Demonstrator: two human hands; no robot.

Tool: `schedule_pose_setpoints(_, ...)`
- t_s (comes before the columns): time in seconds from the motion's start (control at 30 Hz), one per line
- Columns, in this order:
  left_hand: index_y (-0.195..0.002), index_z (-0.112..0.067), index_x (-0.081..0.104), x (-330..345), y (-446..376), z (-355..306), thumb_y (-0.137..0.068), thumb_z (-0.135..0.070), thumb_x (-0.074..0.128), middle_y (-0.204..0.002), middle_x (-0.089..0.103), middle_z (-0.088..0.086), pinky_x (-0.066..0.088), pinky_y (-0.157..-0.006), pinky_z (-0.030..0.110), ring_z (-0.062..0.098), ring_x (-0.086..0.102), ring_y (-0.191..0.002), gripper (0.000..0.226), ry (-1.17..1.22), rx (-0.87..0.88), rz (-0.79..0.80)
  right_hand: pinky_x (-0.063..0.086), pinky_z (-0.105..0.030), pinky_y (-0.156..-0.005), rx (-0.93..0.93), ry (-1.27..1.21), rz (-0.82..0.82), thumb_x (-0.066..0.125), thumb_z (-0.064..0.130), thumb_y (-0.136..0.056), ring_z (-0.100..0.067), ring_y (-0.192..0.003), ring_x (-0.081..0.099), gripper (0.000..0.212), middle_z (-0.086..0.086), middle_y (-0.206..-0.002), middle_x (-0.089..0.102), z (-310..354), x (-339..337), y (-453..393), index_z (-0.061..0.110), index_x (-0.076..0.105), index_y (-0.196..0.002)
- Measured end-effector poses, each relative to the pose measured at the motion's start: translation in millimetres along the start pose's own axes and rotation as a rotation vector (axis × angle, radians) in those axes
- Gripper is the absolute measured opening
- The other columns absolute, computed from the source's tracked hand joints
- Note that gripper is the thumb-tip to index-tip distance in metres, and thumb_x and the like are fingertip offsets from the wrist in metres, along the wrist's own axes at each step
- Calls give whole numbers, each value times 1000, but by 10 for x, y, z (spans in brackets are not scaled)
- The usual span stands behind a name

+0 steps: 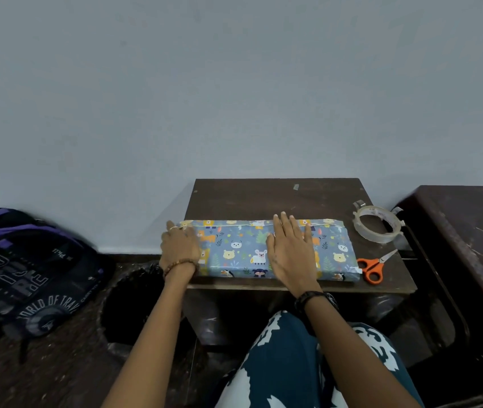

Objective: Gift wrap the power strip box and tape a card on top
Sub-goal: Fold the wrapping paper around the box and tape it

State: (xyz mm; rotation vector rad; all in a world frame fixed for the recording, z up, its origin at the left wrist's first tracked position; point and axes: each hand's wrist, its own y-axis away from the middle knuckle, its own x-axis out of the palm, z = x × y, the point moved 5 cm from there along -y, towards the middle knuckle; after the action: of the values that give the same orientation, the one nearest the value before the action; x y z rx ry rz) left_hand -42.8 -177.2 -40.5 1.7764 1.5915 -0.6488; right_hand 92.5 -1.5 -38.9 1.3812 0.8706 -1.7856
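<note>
Wrapped box (266, 250): left hand (179, 248) hides end, fingers curled, grip unclear; right hand (291, 251) flat.

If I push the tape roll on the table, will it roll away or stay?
The tape roll lies flat on its side, so it would probably slide, not roll. It looks like a thin, hollow ring, so likely light. A loose tape end sticks up and might catch.

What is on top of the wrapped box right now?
The right hand lies flat on the wrapped box, fingers straight. The left hand covers its left end, hiding the paper there. No card shows on the visible paper; the box inside is fully covered.
</note>
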Motion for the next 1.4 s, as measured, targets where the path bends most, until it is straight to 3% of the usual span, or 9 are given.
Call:
schedule_pose_setpoints(0.23, -104, 4, 57, -93, -43, 167, -95, -38, 42, -116, 55, 22, 36, -93, 45, 39, 48, -111, 46, 103, -65, -207, -1, -40, -117, 5, -37, -18, 18, 33, -101, -17, -146, 7, 53, -3, -158, 14, 1, -21, 2, 14, 14, -150)
schedule_pose_setpoints(0.43, -78, -8, 46, -177, -88, 222, -89, -24, 59, -77, 54, 5, 37, -63, 25, 21, 49, -81, 24, 508, 13, -171, 0, -40, -117, 10, -45, -28, 19, 34, -101, -18, -146, 9, 53, -3, -157, 17, -2, -14, -5, 14, 16, -149)
schedule_pose_setpoints(0.57, -88, -10, 48, -386, -164, 497, -89, -26, 58, -99, 63, 25, 43, -77, 34, 35, 60, -93, 19, 530, -112, -315, 0, -41, -117, 8, -53, -24, 20, 35, -101, -18, -146, 9, 53, -4, -157, 18, -1, -14, -7, 14, 17, -149)
schedule_pose_setpoints(0.7, -99, -6, 49, -579, -50, 502, -94, -28, 48, -104, 63, 24, 42, -79, 40, 40, 58, -99, 23, 313, -112, -425, 0, -41, -118, 11, -66, -39, 21, 34, -101, -18, -145, 10, 53, -4, -156, 19, 5, -40, 4, 13, 18, -149)
schedule_pose_setpoints(0.9, -105, -3, 51, -182, -17, 94, -90, -31, 52, -108, 60, 19, 41, -77, 35, 36, 56, -100, 31, 233, 104, -143, 2, -43, -118, -2, -52, -37, 23, 33, -101, -20, -145, 11, 52, -5, -156, 20, 4, -38, 27, 12, 20, -148)
schedule_pose_setpoints(1.07, -110, -4, 49, -170, 91, 272, -91, -39, 50, -115, 55, 19, 39, -78, 35, 37, 55, -102, 40, 211, 52, -182, 2, -43, -119, 2, -58, -41, 23, 33, -101, -20, -145, 11, 52, -6, -156, 20, 5, -31, 31, 12, 20, -148)
schedule_pose_setpoints(1.2, -118, -1, 46, -372, 114, 341, -95, -23, 48, -126, 41, 20, 40, -89, 47, 43, 52, -106, 32, -33, 10, -263, 2, -43, -119, 4, -62, -43, 24, 34, -101, -20, -145, 11, 52, -5, -156, 20, 3, -16, 24, 13, 20, -148)
schedule_pose_setpoints(1.3, -122, -4, 50, -370, 206, 96, -88, -1, 47, -132, 36, 17, 32, -97, 51, 35, 39, -121, 35, -202, 167, -317, 2, -44, -119, 7, -63, -47, 24, 33, -101, -20, -145, 11, 52, -5, -156, 20, -1, -15, 10, 12, 20, -148)
schedule_pose_setpoints(1.4, -131, -8, 45, -102, 453, -498, -88, -5, 45, -148, 27, 15, 17, -113, 48, 27, 21, -140, 43, -265, 543, -253, 1, -43, -119, 3, -55, -40, 22, 33, -101, -19, -145, 9, 52, -5, -157, 18, 7, -9, 12, 12, 19, -149)
